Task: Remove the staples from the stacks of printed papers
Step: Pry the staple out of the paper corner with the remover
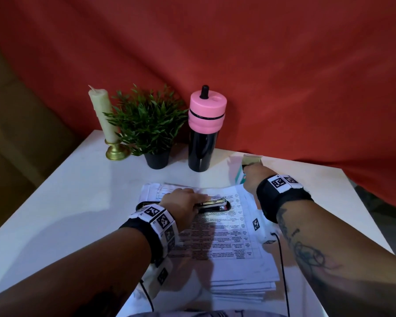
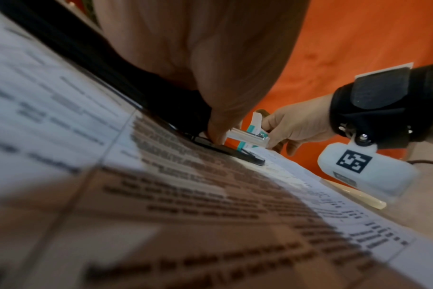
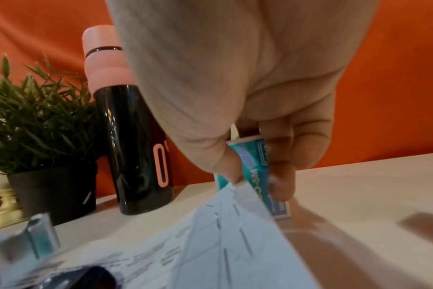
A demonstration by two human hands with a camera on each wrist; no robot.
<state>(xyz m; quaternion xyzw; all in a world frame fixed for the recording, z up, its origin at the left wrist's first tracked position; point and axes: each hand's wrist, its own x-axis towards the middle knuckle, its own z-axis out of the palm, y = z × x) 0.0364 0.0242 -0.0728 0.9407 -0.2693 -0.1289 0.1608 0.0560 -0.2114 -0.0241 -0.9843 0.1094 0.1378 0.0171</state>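
Note:
A stack of printed papers (image 1: 229, 239) lies in the middle of the white table (image 1: 78, 202). On the stack's far end lies a black and metal stapler (image 1: 217, 203), and my left hand (image 1: 198, 201) grips it from above. In the left wrist view a fingertip (image 2: 218, 135) presses on the stapler's metal arm (image 2: 247, 136) over its black base (image 2: 233, 151). Beyond the stack's far right corner my right hand (image 1: 247, 171) pinches a small teal and white staple box (image 3: 255, 168) between thumb and fingers. The box stands on the table with its flap (image 1: 252, 159) open.
At the back of the table stand a black bottle with a pink lid (image 1: 204, 133), a potted green plant (image 1: 149, 124) and a candle in a brass holder (image 1: 105, 120). A red cloth (image 1: 284, 76) hangs behind. A black cable (image 1: 281, 259) runs along the stack's right side.

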